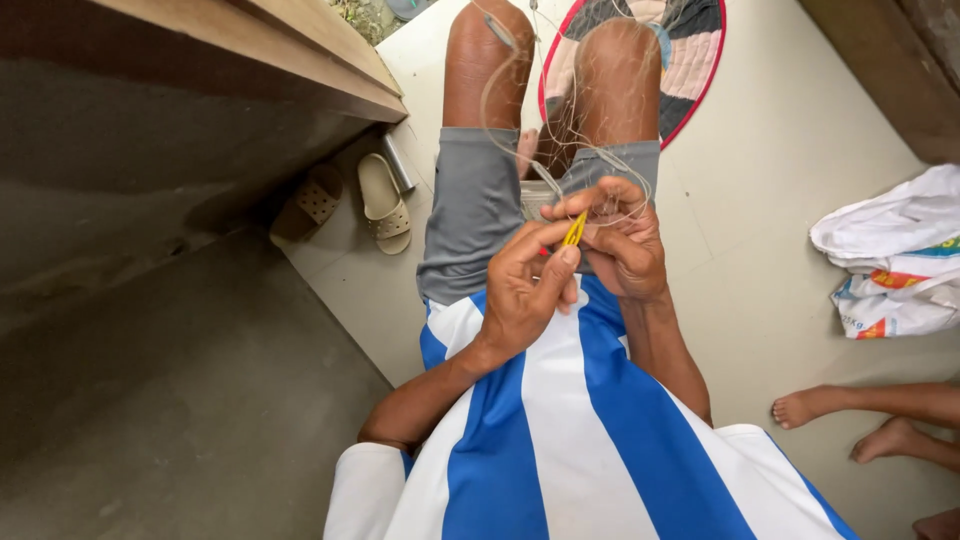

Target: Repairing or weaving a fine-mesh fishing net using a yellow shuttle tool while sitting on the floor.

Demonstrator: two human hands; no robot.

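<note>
A: Setting: pale tiled floor (780,200); grey concrete wall (120,200) with a wooden ledge at 10 o'clock; round patchwork mat (690,60) at 12, partly behind the knees.

B: Hands?

A: Left hand (520,290), fingers pressed together, pinching a yellow netting needle (575,230); only its tip shows. Right hand (625,245), fingers curled and pinching thin fishing line (500,100), which loops over the knees and is hard to trace.

B: Other items?

A: Pair of beige sandals (385,205) at 10 o'clock, one in shadow. White printed sack (890,260) at 3, cut off by the edge. Another person's bare feet (850,420) at 4, legs cut off.
</note>
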